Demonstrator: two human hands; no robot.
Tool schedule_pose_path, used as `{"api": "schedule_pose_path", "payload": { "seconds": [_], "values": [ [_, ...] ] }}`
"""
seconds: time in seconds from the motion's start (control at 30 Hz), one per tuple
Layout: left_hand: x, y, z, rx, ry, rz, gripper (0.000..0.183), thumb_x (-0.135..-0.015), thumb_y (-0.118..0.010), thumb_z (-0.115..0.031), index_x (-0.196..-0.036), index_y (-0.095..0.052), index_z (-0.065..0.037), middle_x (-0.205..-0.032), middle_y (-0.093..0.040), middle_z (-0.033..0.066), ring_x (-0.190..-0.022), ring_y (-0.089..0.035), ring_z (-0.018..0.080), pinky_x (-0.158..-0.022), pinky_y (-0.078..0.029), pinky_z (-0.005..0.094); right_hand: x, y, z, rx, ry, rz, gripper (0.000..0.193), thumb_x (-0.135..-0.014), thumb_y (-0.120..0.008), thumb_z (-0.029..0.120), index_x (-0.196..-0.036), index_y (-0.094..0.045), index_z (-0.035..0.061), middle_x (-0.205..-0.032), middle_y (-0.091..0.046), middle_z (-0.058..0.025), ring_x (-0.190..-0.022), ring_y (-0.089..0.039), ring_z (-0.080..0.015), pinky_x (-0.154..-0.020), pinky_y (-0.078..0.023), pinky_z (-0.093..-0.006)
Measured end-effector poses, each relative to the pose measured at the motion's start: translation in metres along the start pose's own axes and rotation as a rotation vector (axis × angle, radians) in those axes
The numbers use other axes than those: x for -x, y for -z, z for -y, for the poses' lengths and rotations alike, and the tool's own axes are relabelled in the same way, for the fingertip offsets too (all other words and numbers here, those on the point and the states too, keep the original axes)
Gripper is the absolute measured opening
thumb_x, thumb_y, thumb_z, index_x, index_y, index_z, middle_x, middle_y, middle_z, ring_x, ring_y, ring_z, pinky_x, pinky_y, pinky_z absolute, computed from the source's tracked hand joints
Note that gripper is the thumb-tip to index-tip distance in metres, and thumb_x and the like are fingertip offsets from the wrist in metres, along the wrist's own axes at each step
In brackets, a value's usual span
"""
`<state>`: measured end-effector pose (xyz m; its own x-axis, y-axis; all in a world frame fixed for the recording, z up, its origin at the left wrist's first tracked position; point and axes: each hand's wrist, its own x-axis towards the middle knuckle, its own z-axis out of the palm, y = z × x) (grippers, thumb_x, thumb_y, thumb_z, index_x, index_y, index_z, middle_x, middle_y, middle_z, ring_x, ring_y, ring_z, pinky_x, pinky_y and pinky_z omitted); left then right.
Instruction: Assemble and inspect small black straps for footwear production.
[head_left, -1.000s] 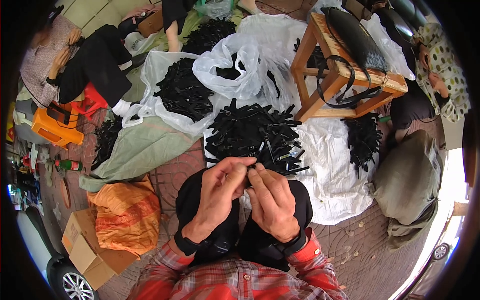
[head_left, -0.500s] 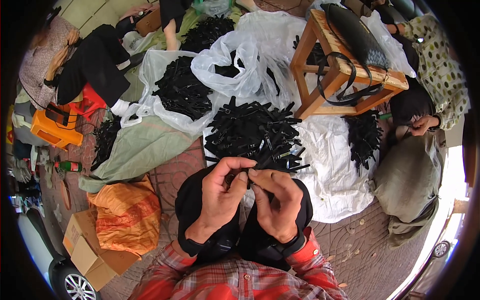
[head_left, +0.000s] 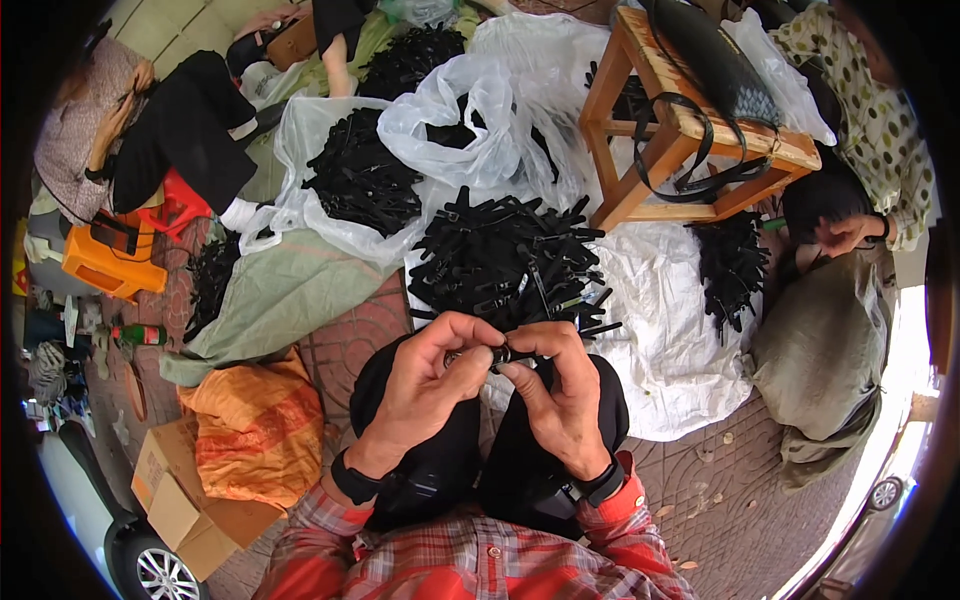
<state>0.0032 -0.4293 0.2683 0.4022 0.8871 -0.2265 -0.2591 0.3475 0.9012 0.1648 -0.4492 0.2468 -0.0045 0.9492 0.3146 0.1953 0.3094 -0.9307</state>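
Note:
Above my knees, my left hand (head_left: 425, 385) and my right hand (head_left: 558, 390) meet fingertip to fingertip. Between them is a small black strap piece (head_left: 502, 355) with a bit of shiny metal; both hands pinch it, and the fingers hide most of it. Just beyond my fingers lies a heap of short black strap pieces (head_left: 500, 255), several with shiny metal parts. It rests at the edge of a white woven sheet (head_left: 670, 350).
A wooden stool (head_left: 650, 185) carrying a black bag (head_left: 715, 70) stands ahead right. More black pieces (head_left: 365, 175) lie in clear plastic (head_left: 450, 160). An orange sack (head_left: 255, 430) and cardboard box (head_left: 185, 490) are at left. Co-workers sit left and right; one's hand (head_left: 850, 235) shows.
My right fingers have shifted and straightened over the small black piece, which shows more between my fingertips. The right co-worker's hand has moved and opened out.

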Motion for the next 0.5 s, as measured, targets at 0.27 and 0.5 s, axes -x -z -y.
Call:
{"api": "schedule_pose_path", "payload": {
  "seconds": [0.27, 0.5],
  "values": [
    [-0.004, -0.015, 0.006, -0.185, -0.202, -0.204, 0.020, -0.078, -0.064, 0.002, -0.098, -0.061, 0.001, -0.080, -0.059, -0.0013, -0.066, -0.051, 0.0015, -0.056, -0.041, 0.0168, 0.006, -0.010, -0.007, -0.254, -0.167, -0.094, 0.024, -0.077, -0.068, 0.000, -0.098, -0.057, 0.0003, -0.091, -0.060, -0.0093, -0.081, -0.059, -0.0186, -0.074, -0.047, -0.0266],
    [-0.005, -0.018, 0.009, -0.605, -0.396, -0.334, 0.015, -0.079, -0.061, 0.005, -0.093, -0.062, 0.000, -0.066, -0.056, -0.0037, -0.056, -0.046, -0.0004, -0.050, -0.035, 0.0143, 0.003, -0.017, 0.008, -0.054, -0.047, -0.167, 0.027, -0.073, -0.067, -0.003, -0.097, -0.053, -0.0007, -0.092, -0.057, -0.0120, -0.078, -0.058, -0.0195, -0.069, -0.048, -0.0284]
  ]
}}
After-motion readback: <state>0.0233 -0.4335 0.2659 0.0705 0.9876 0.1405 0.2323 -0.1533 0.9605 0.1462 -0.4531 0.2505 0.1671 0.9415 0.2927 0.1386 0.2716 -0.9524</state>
